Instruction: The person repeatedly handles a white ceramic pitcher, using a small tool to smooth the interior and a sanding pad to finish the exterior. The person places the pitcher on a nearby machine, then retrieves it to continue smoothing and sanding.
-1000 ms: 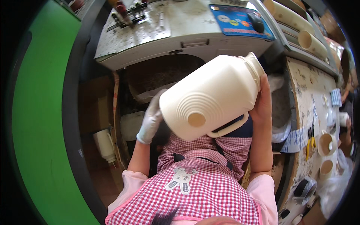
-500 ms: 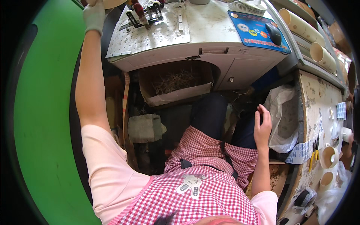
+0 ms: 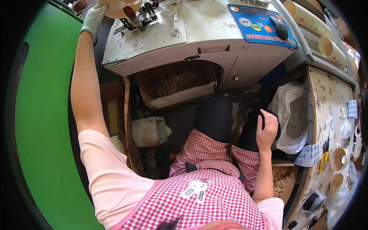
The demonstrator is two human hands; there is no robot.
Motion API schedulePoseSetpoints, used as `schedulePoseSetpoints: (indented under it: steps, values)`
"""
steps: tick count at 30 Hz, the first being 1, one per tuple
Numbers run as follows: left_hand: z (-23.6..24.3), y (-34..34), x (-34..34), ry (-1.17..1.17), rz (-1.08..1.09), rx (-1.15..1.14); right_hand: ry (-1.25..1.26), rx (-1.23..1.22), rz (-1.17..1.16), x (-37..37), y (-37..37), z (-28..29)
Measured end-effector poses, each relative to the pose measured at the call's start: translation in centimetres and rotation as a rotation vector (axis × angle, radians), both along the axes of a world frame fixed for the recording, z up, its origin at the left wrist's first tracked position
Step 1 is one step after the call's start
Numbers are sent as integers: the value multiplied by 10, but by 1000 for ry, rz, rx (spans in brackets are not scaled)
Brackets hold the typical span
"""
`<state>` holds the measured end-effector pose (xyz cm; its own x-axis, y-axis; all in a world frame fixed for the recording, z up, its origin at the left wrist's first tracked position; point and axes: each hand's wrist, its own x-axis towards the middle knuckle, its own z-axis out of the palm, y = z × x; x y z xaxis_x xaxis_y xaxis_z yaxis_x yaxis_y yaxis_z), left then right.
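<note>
Moved since a second ago: cream jug (image 3: 117, 8), from between your two hands above your lap to the upper left, partly cut off by the picture's edge, beside the perforated metal plate (image 3: 161, 36) and a red-handled tool (image 3: 131, 13). Your left hand (image 3: 94, 19), white-gloved: now at the jug's left side, arm stretched out; finger closure cannot be told, the fingertips being partly out of view. Your right hand (image 3: 267, 132), bare: now off the jug, above your dark right trouser leg (image 3: 251, 132), holding nothing, fingers loosely bent, thumb apart. Carton (image 3: 186, 94) of dry strands, now in plainer view beneath the bench. Blue mat (image 3: 249, 33) with black mouse (image 3: 279, 27): unchanged on the benchtop
</note>
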<state>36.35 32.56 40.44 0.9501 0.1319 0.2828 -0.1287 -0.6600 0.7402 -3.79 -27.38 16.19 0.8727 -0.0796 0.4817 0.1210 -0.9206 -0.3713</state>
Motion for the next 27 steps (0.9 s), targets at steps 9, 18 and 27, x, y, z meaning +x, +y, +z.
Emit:
schedulePoseSetpoints:
  steps: [9,18,27]
  values:
    - [-3,-27,-36,79,-226,22,-13,-39,64,2,7,2]
    - [-207,-73,-297,-564,255,-316,52,78,89,-25,4,-12]
    - [-366,153,-484,301,407,845,18,360,6,-54,3,24]
